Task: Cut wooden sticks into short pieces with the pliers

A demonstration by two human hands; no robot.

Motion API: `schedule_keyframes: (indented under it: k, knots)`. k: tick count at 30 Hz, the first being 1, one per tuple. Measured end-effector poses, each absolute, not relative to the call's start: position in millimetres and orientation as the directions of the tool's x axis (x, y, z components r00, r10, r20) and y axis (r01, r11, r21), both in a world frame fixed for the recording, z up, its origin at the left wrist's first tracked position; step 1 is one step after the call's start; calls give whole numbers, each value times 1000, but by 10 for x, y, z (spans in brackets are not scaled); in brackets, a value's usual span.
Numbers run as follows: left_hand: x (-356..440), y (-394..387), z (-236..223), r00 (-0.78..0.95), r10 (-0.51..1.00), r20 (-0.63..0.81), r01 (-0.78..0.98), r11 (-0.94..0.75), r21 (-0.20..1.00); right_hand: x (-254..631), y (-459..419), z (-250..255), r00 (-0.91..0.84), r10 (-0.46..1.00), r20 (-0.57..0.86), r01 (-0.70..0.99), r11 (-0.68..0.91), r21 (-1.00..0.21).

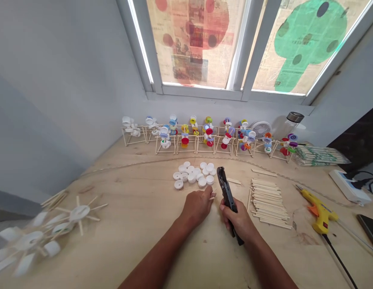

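My left hand (197, 206) pinches a short wooden stick (213, 194) between its fingertips, just behind a pile of white plastic bottle caps (192, 175). My right hand (238, 220) is closed around the handles of a black plier-like hand tool (226, 192), whose jaws point up and away from me. The tool's jaws sit close to the stick's end, though I cannot tell whether they touch it. To the right of the tool lies a loose stack of cut wooden sticks (267, 201).
On the wooden table (138, 200), a yellow hot glue gun (318, 209) lies at right, with a power strip (349, 186) behind it. White cap pinwheels (45, 237) lie at left. Several stick-framed cap models (186, 136), a small fan (261, 129) and a glass jar (290, 124) line the back.
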State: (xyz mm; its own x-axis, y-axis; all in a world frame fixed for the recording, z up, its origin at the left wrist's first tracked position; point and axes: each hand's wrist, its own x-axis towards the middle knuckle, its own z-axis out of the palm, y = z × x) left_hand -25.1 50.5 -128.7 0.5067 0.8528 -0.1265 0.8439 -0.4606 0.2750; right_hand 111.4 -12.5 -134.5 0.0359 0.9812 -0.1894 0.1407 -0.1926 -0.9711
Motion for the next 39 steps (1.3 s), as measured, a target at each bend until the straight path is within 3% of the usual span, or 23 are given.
schedule_keyframes:
  k: [18,30,39]
  knots:
    - [-247,495,-1350,509,857,-84,835,-467,292,1118,-132,-1347,42,984,-171,136,-175,-975]
    - [-200,511,-1439,483,876,16,835,-466,292,1087,-127,-1370,72,988,-135,74,-140,-987]
    - [-128,440,-1381,462,887,12,848,-446,285,1077,-470,-984,70,995,-64,25,-66,-998]
